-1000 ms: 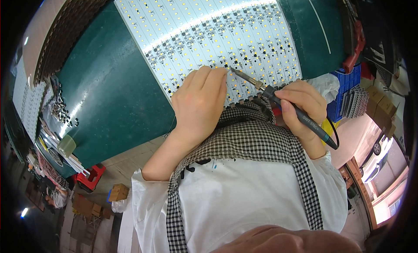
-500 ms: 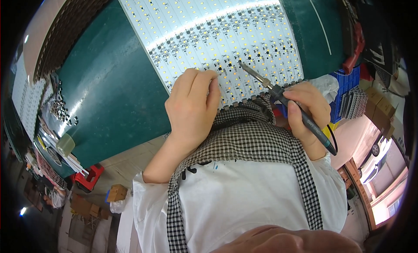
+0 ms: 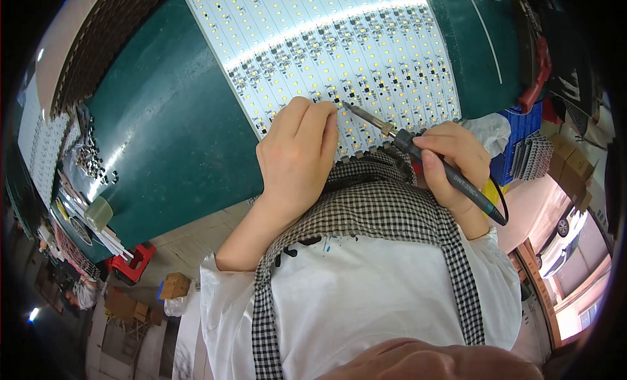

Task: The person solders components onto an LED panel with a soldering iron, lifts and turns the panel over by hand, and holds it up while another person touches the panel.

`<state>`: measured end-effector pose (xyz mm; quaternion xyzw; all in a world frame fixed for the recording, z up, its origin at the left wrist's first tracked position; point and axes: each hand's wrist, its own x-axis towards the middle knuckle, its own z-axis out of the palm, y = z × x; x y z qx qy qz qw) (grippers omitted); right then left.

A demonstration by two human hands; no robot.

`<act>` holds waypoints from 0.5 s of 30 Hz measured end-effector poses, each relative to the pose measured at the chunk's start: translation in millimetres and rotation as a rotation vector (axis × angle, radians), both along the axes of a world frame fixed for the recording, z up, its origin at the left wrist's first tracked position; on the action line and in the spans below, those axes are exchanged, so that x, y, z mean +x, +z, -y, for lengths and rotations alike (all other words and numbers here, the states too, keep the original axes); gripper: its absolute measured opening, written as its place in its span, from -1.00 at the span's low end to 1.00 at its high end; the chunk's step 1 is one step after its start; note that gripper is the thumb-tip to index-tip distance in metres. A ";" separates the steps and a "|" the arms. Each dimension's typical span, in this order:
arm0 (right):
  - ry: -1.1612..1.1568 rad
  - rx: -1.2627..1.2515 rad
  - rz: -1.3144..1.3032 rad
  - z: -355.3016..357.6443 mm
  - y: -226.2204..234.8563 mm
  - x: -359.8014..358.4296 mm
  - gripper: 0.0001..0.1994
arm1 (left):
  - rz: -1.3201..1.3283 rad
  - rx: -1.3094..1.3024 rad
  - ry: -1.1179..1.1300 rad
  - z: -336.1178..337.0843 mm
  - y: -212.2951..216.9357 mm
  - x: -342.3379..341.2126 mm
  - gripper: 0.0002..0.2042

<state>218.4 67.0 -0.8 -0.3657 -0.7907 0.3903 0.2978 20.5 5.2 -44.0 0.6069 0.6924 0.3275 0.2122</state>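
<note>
A white LED circuit board panel (image 3: 274, 60), lined with rows of yellow LEDs and small black chips, lies on the green table mat with its near edge by my apron. My right hand (image 3: 457, 161) grips a soldering iron (image 3: 450, 174) by its dark handle, a cable trailing from its rear. The iron's tip points left and down to the panel, close by the fingertips of my left hand. Over the panel's near left part, my left hand (image 3: 297, 151) is closed in a pinch; whatever its fingertips hold is hidden behind them.
Loose small dark parts (image 3: 91, 161) lie at the green table's (image 3: 170, 138) left side, near a translucent green cup (image 3: 98, 213). A blue crate (image 3: 516, 141) and a clear plastic bag (image 3: 490, 132) are at the right. A red stool (image 3: 134, 264) stands below left.
The iron's tip has moved left along the panel, nearer my left fingers. My left hand has shifted slightly right and up. The panel sits a little farther right in view.
</note>
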 end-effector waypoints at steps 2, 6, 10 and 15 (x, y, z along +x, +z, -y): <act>0.013 -0.014 0.016 -0.6 1.2 -0.9 -0.87 | -0.003 -0.005 -0.002 -0.6 0.3 0.4 -0.88; 0.007 0.008 0.007 -0.2 -1.2 -1.0 -0.86 | -0.024 -0.031 -0.015 -2.7 4.1 2.2 -0.91; 0.009 0.058 0.006 1.1 -2.3 -1.7 -0.85 | -0.038 -0.028 -0.044 -4.4 3.9 3.8 -0.92; 0.002 0.099 0.022 2.9 -0.1 -2.4 -0.85 | 0.012 0.000 0.000 -1.2 6.1 -0.1 -0.91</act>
